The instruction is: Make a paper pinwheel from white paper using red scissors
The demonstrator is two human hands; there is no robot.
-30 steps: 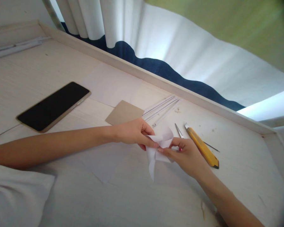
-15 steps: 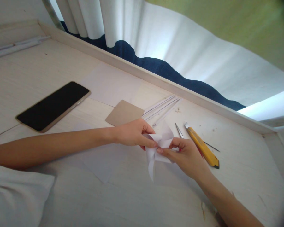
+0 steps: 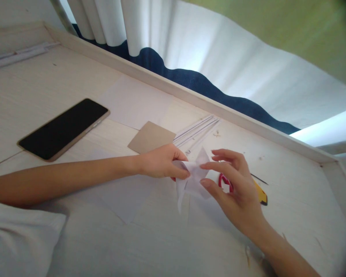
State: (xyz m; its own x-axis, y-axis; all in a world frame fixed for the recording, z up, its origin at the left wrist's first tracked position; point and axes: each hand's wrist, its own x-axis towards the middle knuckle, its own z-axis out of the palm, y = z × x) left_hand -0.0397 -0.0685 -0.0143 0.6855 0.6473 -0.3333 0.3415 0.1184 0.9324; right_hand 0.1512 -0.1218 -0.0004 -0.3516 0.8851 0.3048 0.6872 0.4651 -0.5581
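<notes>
My left hand (image 3: 164, 161) pinches the white folded paper (image 3: 197, 175) between thumb and fingers, near the middle of the view. Several pointed flaps stick out from the paper, one hanging downward. Just right of it, my right hand (image 3: 238, 188) has its fingers spread, with the thumb and index fingertips close to the paper's right side; whether they touch it is hard to tell. Red scissor handles (image 3: 225, 182) show behind the right hand's fingers. The yellow cutter (image 3: 261, 193) is mostly hidden behind that same hand.
A black phone (image 3: 65, 129) lies at the left. Beyond my left hand are a beige card (image 3: 152, 137), a paper sheet (image 3: 138, 100) and thin paper strips (image 3: 196, 132). A raised rim (image 3: 150, 79) borders the table before the curtain (image 3: 219, 50).
My right hand has let go of the paper and opened, its fingers lifting and spreading over the scissors and cutter. Flaps on the paper's right side have loosened. My left hand keeps its hold.
</notes>
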